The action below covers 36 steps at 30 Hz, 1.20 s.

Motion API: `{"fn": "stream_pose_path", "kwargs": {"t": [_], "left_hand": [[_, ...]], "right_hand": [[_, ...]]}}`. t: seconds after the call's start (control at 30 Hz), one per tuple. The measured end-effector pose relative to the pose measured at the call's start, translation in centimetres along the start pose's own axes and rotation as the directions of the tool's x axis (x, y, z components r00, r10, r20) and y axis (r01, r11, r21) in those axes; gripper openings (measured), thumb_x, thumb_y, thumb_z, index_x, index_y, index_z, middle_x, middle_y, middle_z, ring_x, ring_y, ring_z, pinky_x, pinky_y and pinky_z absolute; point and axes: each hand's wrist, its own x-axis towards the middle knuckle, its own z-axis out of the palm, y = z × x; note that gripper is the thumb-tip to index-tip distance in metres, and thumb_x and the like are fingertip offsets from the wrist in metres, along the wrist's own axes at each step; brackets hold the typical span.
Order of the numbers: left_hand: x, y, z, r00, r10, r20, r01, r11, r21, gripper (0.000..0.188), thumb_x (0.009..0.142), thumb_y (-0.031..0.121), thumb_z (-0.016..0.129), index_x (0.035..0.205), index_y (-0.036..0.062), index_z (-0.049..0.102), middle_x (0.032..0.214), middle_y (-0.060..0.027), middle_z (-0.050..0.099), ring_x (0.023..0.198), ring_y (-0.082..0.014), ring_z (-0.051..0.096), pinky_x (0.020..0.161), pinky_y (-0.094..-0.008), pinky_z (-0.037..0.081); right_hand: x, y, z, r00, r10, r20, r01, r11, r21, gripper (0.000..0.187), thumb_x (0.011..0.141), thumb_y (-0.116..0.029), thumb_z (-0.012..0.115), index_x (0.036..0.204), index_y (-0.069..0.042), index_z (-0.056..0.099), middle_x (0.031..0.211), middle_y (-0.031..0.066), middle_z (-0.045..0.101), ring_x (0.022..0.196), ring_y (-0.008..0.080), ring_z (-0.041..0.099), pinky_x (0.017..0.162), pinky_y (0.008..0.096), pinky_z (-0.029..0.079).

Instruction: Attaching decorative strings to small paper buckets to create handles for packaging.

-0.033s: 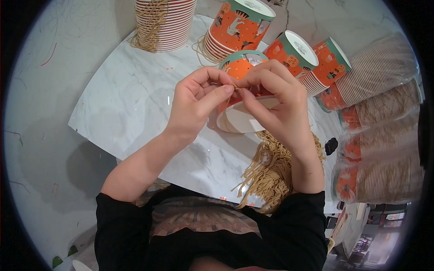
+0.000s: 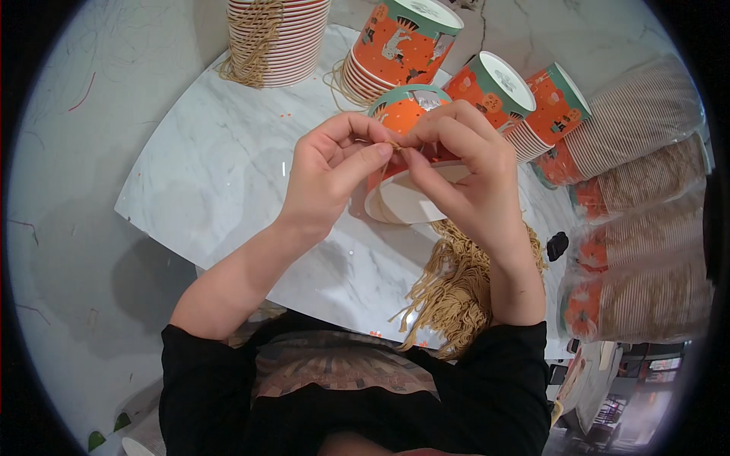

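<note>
A person in a black T-shirt leans over a marbled white table [image 2: 213, 159], both hands meeting above a paper cup [image 2: 407, 115]. The cup is orange and green and lies tilted, its white inside facing the person, partly hidden behind the right hand.

The left hand [image 2: 325, 171] is pinched, thumb and forefinger gripping a thin tan cord [image 2: 396, 147]. The right hand [image 2: 470, 163] is narrowed as well, its thumb and forefinger meeting at the same short length. A strand drops from this grip toward the cup's rim. Whether there is a knot between the fingertips is too small to tell.

This cup looks partway through: cord is at it, but the ends are in the fingers rather than hanging loose. Elsewhere, some work seems done — the tall stack [image 2: 300, 42] at the upper left has many cords draped down its side, and the stack [image 2: 403, 45] beside it, bottoms up, has loops of cord showing near its lower cups.

Much appears to be left. A thick heap of loose cord [image 2: 456, 292] lies under the right forearm, reaching the table's near edge. Two more upturned stacks, one near [image 2: 490, 95] and one farther right [image 2: 555, 106], show no cord on the sides in view. At the far right are several wrapped stacks [image 2: 639, 121] in clear plastic — apparently untouched, though the wrapping blurs their detail.
</note>
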Motion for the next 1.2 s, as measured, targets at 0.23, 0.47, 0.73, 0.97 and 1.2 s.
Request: {"fn": "stream_pose_path", "kwargs": {"t": [0.23,0.47,0.73,0.97,1.2], "left_hand": [[-0.1,0.3,0.0,0.997,-0.076,0.006,0.076,0.997,0.020,0.011,0.094,0.007,0.069,0.102,-0.0011,0.068,0.090,-0.0048,0.071,0.077,-0.0054,0.063,0.071,-0.0206,0.050],[0.1,0.2,-0.1,0.993,-0.115,-0.002,0.115,0.993,-0.016,0.013,0.096,0.011,0.068,0.101,-0.0011,0.071,0.090,-0.0044,0.072,0.082,-0.0077,0.065,0.075,-0.0217,0.051],[0.2,1.0,0.0,0.978,-0.210,-0.017,0.204,0.964,-0.169,0.014,0.097,0.010,0.063,0.100,-0.0010,0.070,0.092,-0.0056,0.072,0.087,-0.0105,0.067,0.080,-0.0238,0.054],[0.1,0.5,-0.2,0.983,-0.186,0.011,0.186,0.983,-0.001,0.015,0.098,0.012,0.064,0.102,0.0000,0.070,0.092,-0.0052,0.072,0.086,-0.0092,0.067,0.078,-0.0229,0.053],[0.2,0.5,-0.3,0.981,-0.195,-0.003,0.194,0.976,-0.103,0.016,0.098,0.014,0.063,0.108,0.0014,0.067,0.095,-0.0045,0.072,0.085,-0.0081,0.066,0.075,-0.0223,0.052]], "right_hand": [[0.0,-0.2,0.3,0.998,0.008,-0.057,-0.007,1.000,0.030,0.013,0.081,0.006,0.072,0.092,0.001,0.070,0.092,0.0069,0.065,0.080,0.0152,0.068,0.068,0.0260,0.055],[-0.1,-0.2,0.2,0.998,0.063,-0.019,-0.061,0.994,0.089,0.013,0.083,0.003,0.073,0.095,0.002,0.068,0.093,0.0074,0.062,0.080,0.0167,0.070,0.071,0.0281,0.059],[0.0,-0.1,0.0,1.000,0.022,0.009,-0.023,0.999,0.038,0.014,0.083,0.004,0.072,0.095,0.002,0.067,0.094,0.0077,0.061,0.079,0.0171,0.070,0.072,0.0281,0.059],[0.0,-0.1,0.1,0.999,0.034,0.006,-0.034,0.998,0.054,0.013,0.083,0.004,0.072,0.095,0.002,0.066,0.094,0.0080,0.061,0.080,0.0172,0.069,0.071,0.0281,0.059],[-0.1,0.1,0.1,0.999,0.038,0.011,-0.039,0.998,0.056,0.014,0.082,0.004,0.073,0.094,0.003,0.065,0.093,0.0081,0.061,0.080,0.0170,0.069,0.071,0.0281,0.060]]}}
